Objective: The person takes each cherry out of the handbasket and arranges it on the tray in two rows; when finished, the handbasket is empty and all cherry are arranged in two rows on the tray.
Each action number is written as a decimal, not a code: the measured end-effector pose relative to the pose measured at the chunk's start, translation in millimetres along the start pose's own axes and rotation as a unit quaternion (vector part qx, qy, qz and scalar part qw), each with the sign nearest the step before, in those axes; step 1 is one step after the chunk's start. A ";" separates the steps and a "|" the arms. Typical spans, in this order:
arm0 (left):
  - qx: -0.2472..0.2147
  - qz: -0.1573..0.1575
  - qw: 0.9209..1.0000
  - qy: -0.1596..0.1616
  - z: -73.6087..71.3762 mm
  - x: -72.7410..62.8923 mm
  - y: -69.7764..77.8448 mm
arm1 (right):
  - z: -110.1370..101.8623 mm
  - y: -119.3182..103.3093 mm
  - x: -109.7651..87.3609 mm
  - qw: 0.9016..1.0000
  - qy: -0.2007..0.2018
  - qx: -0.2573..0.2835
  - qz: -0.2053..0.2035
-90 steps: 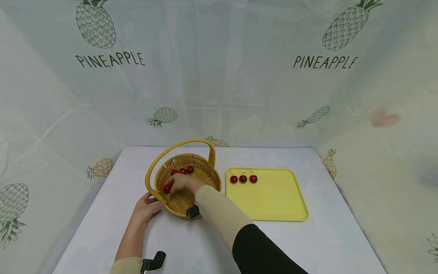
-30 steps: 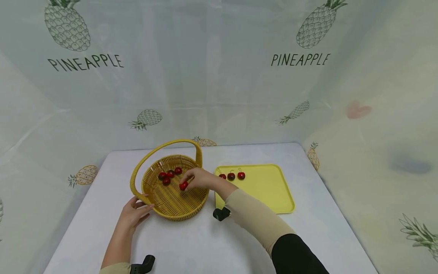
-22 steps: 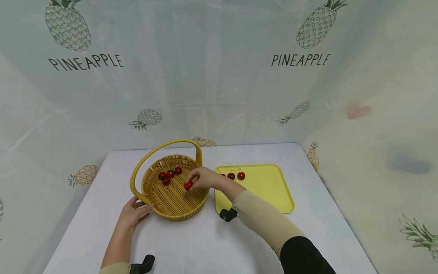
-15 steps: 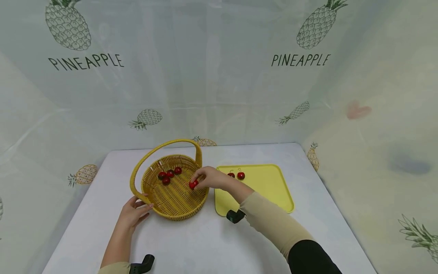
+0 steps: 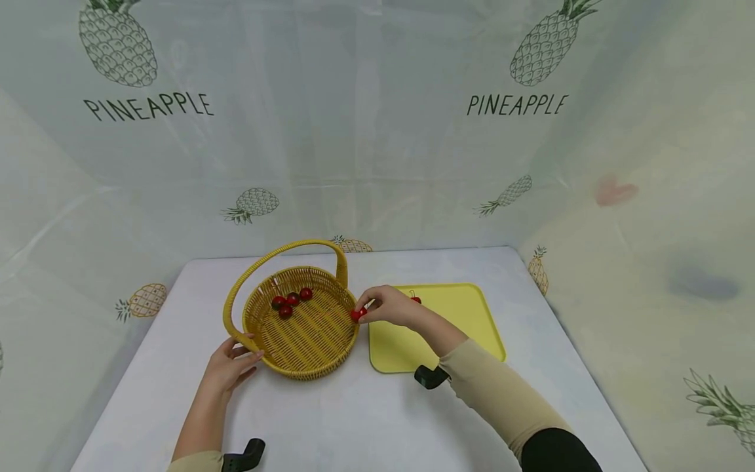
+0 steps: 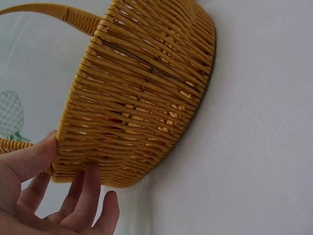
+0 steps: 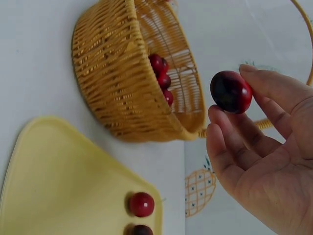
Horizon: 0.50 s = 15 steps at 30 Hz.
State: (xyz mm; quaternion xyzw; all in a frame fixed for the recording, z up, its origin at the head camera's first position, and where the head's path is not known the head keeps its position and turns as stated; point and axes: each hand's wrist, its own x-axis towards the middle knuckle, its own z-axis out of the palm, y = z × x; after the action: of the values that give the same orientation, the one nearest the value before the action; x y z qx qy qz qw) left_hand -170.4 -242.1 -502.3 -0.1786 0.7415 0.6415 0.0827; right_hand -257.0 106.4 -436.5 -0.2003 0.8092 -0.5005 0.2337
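Observation:
My right hand (image 5: 389, 306) pinches a dark red cherry (image 7: 231, 92) between thumb and fingers, over the right rim of the yellow wicker basket (image 5: 307, 354). Several more cherries (image 5: 286, 312) lie together in the back left of the basket. At its left front, my left hand (image 5: 227, 368) holds the rim near the foot of the handle, thumb at the top edge and fingers against the outer wall (image 6: 127, 98). A yellow tray (image 5: 392, 351) lies to the right, partly hidden by the right hand. In the right wrist view, a cherry (image 7: 142, 204) sits near the tray's edge.
The tall basket handle (image 5: 236, 288) arches over the basket's left and back. White cloth (image 5: 330, 426) covers the table. Behind it hangs a pale curtain (image 5: 330, 144) with pineapple prints. Dark camera mounts (image 5: 432, 377) stick out from both wrists.
My right hand has taken a cherry from the basket's left side and carried it right to the right rim. The left hand stays at the basket. The head view has shifted slightly.

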 end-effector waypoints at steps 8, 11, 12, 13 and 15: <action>0.002 0.003 1.000 0.002 -0.7 0.5 -1.4 | -14.6 12.1 -13.1 0.999 0.031 -0.013 -0.004; 0.004 0.003 1.000 0.002 -0.6 1.0 -2.1 | -19.2 17.2 -18.7 0.999 0.040 -0.012 0.007; 0.005 0.003 1.000 0.002 -0.4 1.0 -2.4 | -20.7 18.8 -20.4 0.999 0.043 -0.010 0.008; 0.007 0.004 1.000 0.002 -0.4 1.1 -2.6 | -22.0 20.3 -22.3 0.999 0.045 -0.006 0.009; 0.005 0.004 1.000 0.000 -0.7 1.6 -3.1 | -24.8 23.7 -26.0 0.999 0.051 -0.001 0.009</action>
State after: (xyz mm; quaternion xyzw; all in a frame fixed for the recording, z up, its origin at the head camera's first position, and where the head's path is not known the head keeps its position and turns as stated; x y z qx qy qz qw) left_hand -170.7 -243.4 -505.6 -0.1750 0.7457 0.6378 0.0806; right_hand -252.4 148.6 -443.7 -0.1673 0.8222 -0.5072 0.1966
